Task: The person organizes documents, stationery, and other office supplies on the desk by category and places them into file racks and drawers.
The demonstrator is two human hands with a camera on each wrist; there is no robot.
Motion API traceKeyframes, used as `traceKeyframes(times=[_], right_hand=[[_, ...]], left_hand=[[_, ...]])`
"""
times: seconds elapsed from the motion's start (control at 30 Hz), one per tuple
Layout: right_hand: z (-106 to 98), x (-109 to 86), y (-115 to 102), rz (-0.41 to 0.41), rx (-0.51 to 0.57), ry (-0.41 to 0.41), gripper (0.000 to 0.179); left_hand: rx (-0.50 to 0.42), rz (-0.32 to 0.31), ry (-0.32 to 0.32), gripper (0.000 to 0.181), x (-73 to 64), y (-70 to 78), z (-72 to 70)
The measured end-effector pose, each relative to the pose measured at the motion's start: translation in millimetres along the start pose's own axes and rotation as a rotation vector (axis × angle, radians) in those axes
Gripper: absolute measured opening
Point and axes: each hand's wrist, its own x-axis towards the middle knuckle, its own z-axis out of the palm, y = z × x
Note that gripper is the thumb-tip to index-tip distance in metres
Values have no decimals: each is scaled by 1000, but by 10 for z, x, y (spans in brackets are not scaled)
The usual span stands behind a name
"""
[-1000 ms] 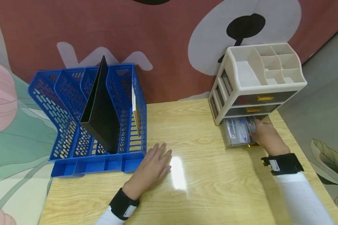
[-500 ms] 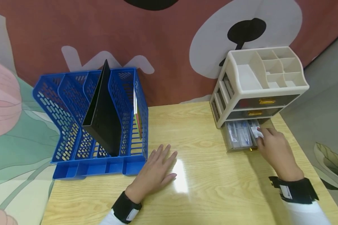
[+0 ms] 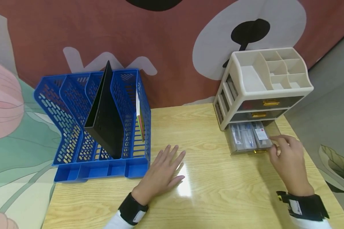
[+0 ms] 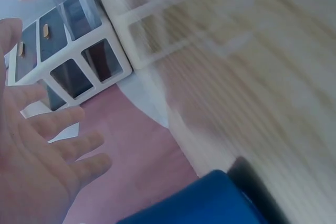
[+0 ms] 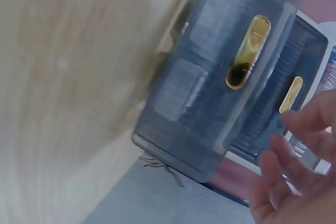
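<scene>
My left hand is spread with straight fingers over the wooden table, just right of the blue file rack; it holds nothing. At the right front corner of the pulled-out bottom drawer is my right hand. Its fingers are loosely bent, with nothing seen between them. Inside the drawer, clear packs lie on the left, and a small clear pack with a white label lies on the right. The drawer belongs to a white desktop organizer with gold handles.
A black binder leans in the blue rack. Thin booklets stand in its right slot. Two upper drawers of the organizer are closed. A printed cloth hangs behind the table.
My right hand has come out of the drawer toward its front right corner, releasing the white-labelled pack, which now lies in the drawer. My left hand has shifted slightly right.
</scene>
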Motion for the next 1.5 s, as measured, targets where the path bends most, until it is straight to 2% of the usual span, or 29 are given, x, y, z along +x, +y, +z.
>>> traceKeyframes(times=[0.1,0.27,0.33,0.47,0.57,0.63,0.67,0.73,0.8,0.87,0.97,1.07,1.13,1.3,1.37,1.5], right_hand=[[3,-64,-10,86,22,33,23],[12,-133,-52,387,59,-43,24],[24,-150,-52,485,65,-68,25],[55,-187,-33,604,112,-75,26],[75,-214,-8,710,154,-109,29],[107,-235,18,771,219,-138,27],[128,-247,36,795,293,-146,25],[178,-279,71,824,508,-141,18],[219,-318,93,831,795,-133,15],[240,-348,99,853,1048,-135,17],[254,-374,71,881,1325,-157,22],[282,-379,47,918,1505,-153,23],[308,-390,44,947,1640,-121,20],[323,-395,40,1060,1898,-33,16],[317,-384,35,1091,1952,-21,18],[307,-348,34,1114,1950,-1,15]], left_hand=[[7,5,10,78,24,12,-4],[12,14,21,77,57,34,-11],[14,21,27,77,72,44,-16],[20,47,44,75,110,70,-25],[26,61,41,74,135,94,-21],[27,62,32,74,143,108,-12],[23,60,29,74,145,114,-4],[9,57,29,74,142,125,16],[-4,53,30,74,137,138,40],[-14,52,35,74,134,149,65],[-15,48,40,74,129,167,79],[-16,40,36,75,121,179,80],[-20,36,36,76,115,182,80],[-19,33,37,77,109,184,89],[-22,28,36,77,106,182,92],[-29,10,25,79,104,177,78]])
